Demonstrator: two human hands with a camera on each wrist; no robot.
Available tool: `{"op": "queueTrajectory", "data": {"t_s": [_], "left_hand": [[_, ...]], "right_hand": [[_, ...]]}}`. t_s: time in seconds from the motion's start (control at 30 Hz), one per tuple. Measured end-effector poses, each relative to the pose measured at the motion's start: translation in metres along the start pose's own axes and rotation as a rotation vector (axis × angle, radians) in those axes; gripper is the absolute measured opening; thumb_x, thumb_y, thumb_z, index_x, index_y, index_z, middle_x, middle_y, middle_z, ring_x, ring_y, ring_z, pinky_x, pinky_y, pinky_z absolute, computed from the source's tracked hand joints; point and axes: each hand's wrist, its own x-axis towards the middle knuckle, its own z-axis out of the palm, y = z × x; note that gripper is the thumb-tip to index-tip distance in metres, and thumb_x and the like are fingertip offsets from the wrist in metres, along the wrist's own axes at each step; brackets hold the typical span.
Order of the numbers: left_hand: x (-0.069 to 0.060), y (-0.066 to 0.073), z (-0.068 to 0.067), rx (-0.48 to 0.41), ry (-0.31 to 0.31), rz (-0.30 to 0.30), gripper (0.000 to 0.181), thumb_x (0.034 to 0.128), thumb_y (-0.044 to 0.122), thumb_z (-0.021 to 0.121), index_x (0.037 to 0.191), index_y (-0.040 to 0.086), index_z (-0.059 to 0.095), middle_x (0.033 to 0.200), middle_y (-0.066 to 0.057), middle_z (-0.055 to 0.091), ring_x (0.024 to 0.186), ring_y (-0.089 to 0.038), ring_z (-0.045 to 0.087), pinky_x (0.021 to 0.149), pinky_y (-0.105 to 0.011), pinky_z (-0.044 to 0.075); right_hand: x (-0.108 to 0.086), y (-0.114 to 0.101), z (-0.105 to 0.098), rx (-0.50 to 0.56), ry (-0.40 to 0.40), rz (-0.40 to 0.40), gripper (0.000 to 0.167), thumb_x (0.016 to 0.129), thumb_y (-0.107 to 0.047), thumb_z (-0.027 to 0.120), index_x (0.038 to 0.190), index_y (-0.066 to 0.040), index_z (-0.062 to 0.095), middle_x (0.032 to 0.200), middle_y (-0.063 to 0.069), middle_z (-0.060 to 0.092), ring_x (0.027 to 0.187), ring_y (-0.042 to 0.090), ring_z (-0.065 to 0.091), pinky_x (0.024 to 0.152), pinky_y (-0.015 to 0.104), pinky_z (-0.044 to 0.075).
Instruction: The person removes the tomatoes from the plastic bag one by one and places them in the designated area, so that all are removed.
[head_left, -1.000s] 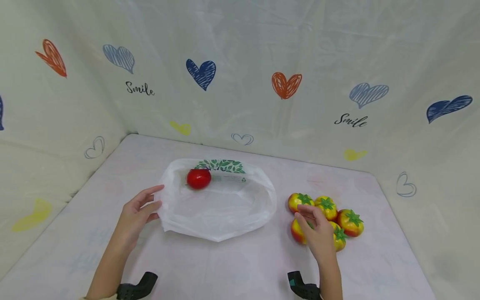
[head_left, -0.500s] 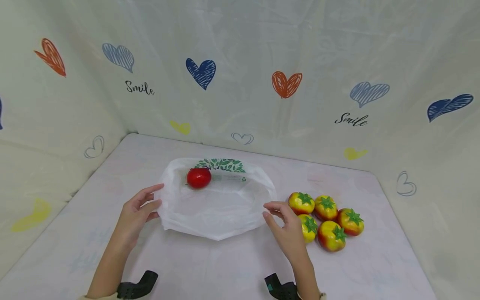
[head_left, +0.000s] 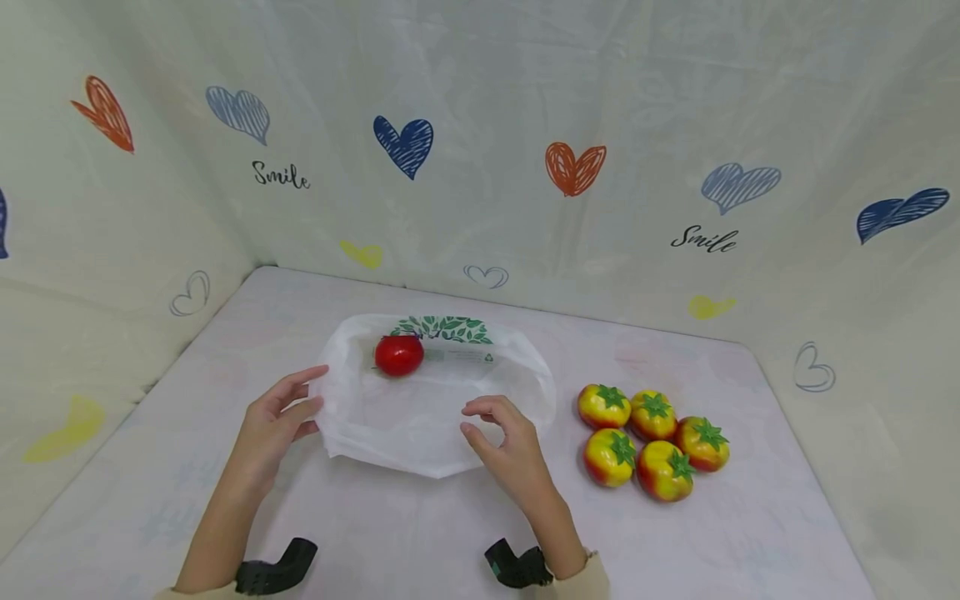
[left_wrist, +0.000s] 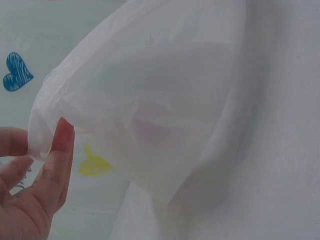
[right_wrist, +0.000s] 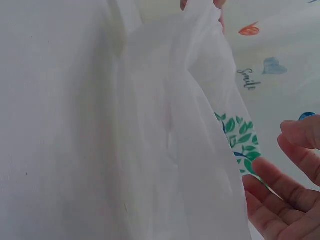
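A white plastic bag (head_left: 405, 433) with a green leaf print lies with its mouth spread wide. Inside, toward the back left, is a glossy red round fruit (head_left: 399, 356), perhaps a tomato; the left wrist view gives only a faint reddish blur through the film. My left hand (head_left: 272, 425) pinches the bag's left rim between thumb and fingers, as the left wrist view confirms. Over the front right part of the bag hovers my right hand (head_left: 516, 454), fingers loosely bent and holding nothing. In the right wrist view its fingertips (right_wrist: 262, 167) are beside the bag's edge.
Several yellow-and-red fruits (head_left: 609, 457) with green star-shaped leaves cluster on the table right of the bag. The pale table (head_left: 420, 542) meets a white curtain (head_left: 480, 225) with printed hearts at its back and left edges. Each wrist wears a black device (head_left: 517, 567).
My right hand has moved left, from above the yellow-and-red fruits to the front right of the bag. My left hand keeps its place at the rim; the fruits have not visibly shifted.
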Motion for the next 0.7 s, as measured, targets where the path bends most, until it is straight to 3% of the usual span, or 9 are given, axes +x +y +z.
{"op": "queueTrajectory", "data": {"t_s": [0.2,0.3,0.47,0.7], "left_hand": [[0.022,-0.044,-0.001,-0.002,0.023,0.025,0.045,0.0917,0.042,0.054,0.135,0.033,0.047,0.117,-0.003,0.045,0.094,-0.015,0.055,0.073,-0.017,0.054],[0.028,-0.057,0.000,-0.007,0.053,0.015,0.044,0.0893,0.046,0.056,0.132,0.038,0.049,0.118,0.000,0.046,0.096,-0.018,0.055,0.073,-0.019,0.054],[0.029,-0.062,0.000,-0.007,0.056,0.007,0.044,0.0887,0.049,0.055,0.132,0.039,0.048,0.120,0.001,0.046,0.099,-0.022,0.054,0.075,-0.019,0.054],[0.025,-0.057,0.000,-0.009,0.057,0.008,0.044,0.0891,0.047,0.055,0.131,0.038,0.049,0.119,0.002,0.045,0.098,-0.020,0.054,0.074,-0.019,0.054]], "right_hand": [[0.012,-0.004,0.015,-0.010,-0.068,-0.011,0.017,0.087,-0.013,0.065,0.103,-0.013,0.063,0.105,-0.004,0.061,0.103,0.009,0.056,0.095,0.032,0.049],[0.020,-0.008,0.020,-0.024,-0.100,-0.024,0.018,0.088,-0.016,0.064,0.105,-0.013,0.062,0.108,-0.001,0.061,0.106,0.014,0.056,0.095,0.034,0.048],[0.035,-0.018,0.023,-0.050,-0.164,-0.009,0.023,0.089,-0.018,0.062,0.110,-0.011,0.061,0.113,0.005,0.060,0.109,0.025,0.055,0.096,0.041,0.047],[0.055,-0.032,0.023,-0.142,-0.296,0.062,0.035,0.089,-0.023,0.063,0.121,-0.012,0.057,0.125,0.004,0.055,0.119,0.021,0.048,0.098,0.042,0.045]]}}
